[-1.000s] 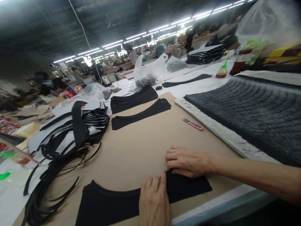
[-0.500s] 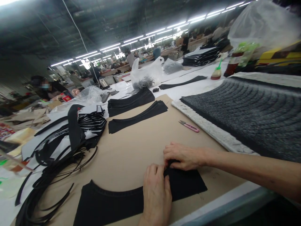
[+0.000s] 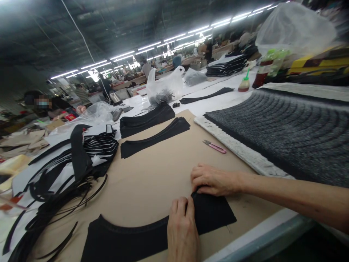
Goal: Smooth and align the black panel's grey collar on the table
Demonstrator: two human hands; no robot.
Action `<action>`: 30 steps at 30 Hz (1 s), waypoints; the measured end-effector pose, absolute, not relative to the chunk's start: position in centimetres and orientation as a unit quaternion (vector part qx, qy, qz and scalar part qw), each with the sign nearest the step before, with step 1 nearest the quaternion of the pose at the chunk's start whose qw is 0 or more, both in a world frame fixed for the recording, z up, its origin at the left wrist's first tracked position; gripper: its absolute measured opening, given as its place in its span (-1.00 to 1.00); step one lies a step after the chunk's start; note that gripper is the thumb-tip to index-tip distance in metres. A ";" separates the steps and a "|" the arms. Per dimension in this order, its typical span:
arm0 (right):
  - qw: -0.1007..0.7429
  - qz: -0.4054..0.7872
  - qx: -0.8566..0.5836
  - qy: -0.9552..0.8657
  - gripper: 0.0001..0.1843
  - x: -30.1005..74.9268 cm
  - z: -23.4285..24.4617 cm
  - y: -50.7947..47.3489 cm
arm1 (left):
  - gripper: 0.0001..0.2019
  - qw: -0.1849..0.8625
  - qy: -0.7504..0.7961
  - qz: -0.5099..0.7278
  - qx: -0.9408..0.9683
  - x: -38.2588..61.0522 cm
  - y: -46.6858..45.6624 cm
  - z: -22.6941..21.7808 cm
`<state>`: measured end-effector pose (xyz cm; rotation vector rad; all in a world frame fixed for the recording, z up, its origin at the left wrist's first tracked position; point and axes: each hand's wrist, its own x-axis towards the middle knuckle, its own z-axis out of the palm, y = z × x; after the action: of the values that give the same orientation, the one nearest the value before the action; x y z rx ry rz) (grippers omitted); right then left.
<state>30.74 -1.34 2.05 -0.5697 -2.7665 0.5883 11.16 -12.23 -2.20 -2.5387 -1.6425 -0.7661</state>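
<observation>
A black fabric panel (image 3: 131, 236) with a curved upper edge lies flat on the tan board (image 3: 152, 182) in front of me. My left hand (image 3: 182, 229) rests across its middle, with bent fingers closed on the curved edge. Just to the right, my right hand (image 3: 214, 180) pinches that same edge near its right end. The fingertips of both hands are partly hidden against the cloth. Beyond them lie pink-handled thread snips (image 3: 215, 146). Farther back sit a small stack of curved black pieces (image 3: 155, 137) and a thicker stack (image 3: 147, 120).
Black strips (image 3: 46, 222) and cut pieces (image 3: 100, 145) crowd the left side. A textured dark sheet (image 3: 272, 134) covers the right, near a small green-tipped bottle (image 3: 244, 84). Plastic bags (image 3: 166, 85) stand behind. Co-workers appear in the distance.
The view has shifted slightly, so most things sit a little farther left. My right hand has slid a little to the right along the edge, away from my left hand.
</observation>
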 end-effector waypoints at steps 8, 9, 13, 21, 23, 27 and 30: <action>0.123 0.157 -0.166 -0.966 -0.84 31.4 2.0 -1.1 | -0.53 -0.019 -0.532 -0.223 -0.817 10.8 -12.0 -2.0; 0.123 0.151 -0.162 -0.967 -0.84 31.5 2.0 -1.1 | -0.53 -0.024 -0.536 -0.222 -0.814 10.9 -11.9 -1.8; 0.121 0.131 -0.151 -0.972 -0.79 31.5 1.9 -1.1 | -0.53 -0.052 -0.547 -0.222 -0.805 11.3 -11.6 -1.3; 0.134 0.116 -0.147 -0.973 -0.76 31.6 1.8 -1.3 | -0.56 -0.135 -0.578 -0.195 -0.781 11.1 -11.2 -0.6; 0.141 0.112 -0.146 -0.973 -0.78 31.6 1.7 -1.3 | -0.57 -0.127 -0.582 -0.182 -0.782 11.2 -11.4 -0.8; 0.143 0.106 -0.147 -0.973 -0.81 31.6 1.7 -1.4 | -0.52 -0.059 -0.563 -0.188 -0.803 11.2 -12.0 -2.0; 0.136 0.104 -0.145 -0.975 -0.81 31.6 1.8 -1.3 | -0.45 -0.022 -0.542 -0.205 -0.815 10.9 -12.4 -3.1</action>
<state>31.59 -1.34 1.84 -0.4204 -2.8225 0.3007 10.94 -12.35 -3.08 -2.5968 -1.7272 -0.6527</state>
